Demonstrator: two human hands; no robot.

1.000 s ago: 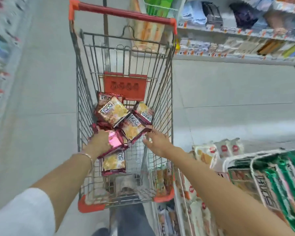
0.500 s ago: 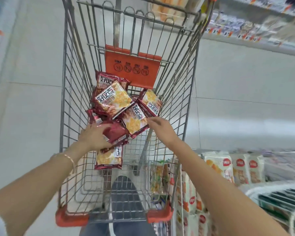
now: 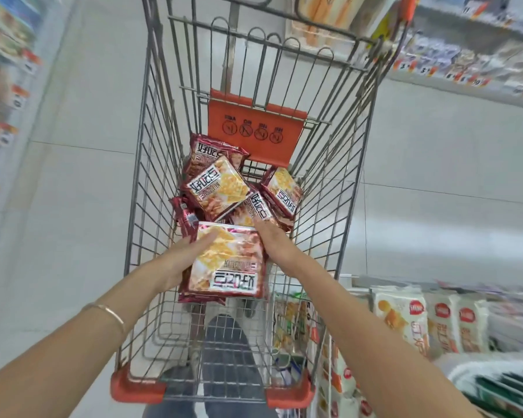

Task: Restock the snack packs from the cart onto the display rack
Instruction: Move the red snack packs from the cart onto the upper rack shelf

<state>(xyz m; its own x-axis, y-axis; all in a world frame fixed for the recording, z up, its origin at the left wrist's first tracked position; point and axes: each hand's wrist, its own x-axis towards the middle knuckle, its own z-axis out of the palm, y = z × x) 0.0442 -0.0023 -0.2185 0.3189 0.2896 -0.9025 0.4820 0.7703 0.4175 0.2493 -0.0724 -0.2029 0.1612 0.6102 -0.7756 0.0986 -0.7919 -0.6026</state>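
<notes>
Several red snack packs with yellow cracker pictures lie piled in the far half of a wire shopping cart. My left hand holds a small stack of snack packs raised above the cart floor, thumb on top and fingers underneath. My right hand grips the stack's right edge, fingertips at its far corner beside a pack in the pile. The display rack stands at the lower right.
The cart has an orange child-seat flap and orange corner bumpers. White snack bags hang on the rack to the right of the cart. Store shelves run along the far left and upper right, with pale tiled floor between.
My left hand has lifted a stack of packs off the cart floor toward me. My right hand moved from the middle pack to the stack's right edge. The view tilted further down.
</notes>
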